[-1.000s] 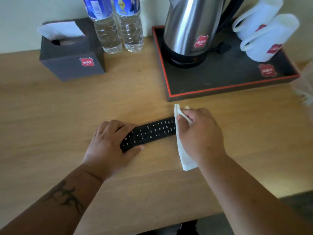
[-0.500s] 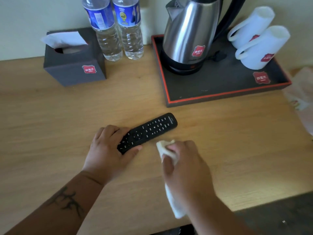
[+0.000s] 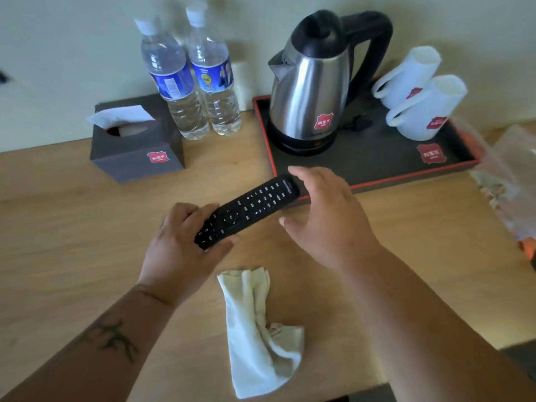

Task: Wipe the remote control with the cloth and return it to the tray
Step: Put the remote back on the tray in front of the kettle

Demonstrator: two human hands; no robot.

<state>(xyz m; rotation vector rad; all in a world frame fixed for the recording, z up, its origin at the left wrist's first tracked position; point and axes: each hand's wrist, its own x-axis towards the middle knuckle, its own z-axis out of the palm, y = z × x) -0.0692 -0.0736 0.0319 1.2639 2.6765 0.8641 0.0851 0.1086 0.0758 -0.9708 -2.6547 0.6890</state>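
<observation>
The black remote control (image 3: 253, 206) is lifted off the wooden table, buttons up, pointing up and right toward the tray. My left hand (image 3: 179, 250) grips its lower end. My right hand (image 3: 327, 219) is spread beside its upper end, fingers apart around the tip, with nothing held. The white cloth (image 3: 258, 329) lies crumpled on the table near the front edge, below both hands. The black tray (image 3: 385, 166) with a red rim sits at the back right, just beyond the remote's tip.
On the tray stand a steel kettle (image 3: 313, 91) and two white cups (image 3: 420, 94). Two water bottles (image 3: 191, 82) and a grey tissue box (image 3: 136, 146) stand at the back left. A crinkled plastic bag (image 3: 510, 181) lies at the right edge.
My right hand let go of the cloth, which now lies on the table, and moved up to the remote's tip. My left hand lifted the remote off the table.
</observation>
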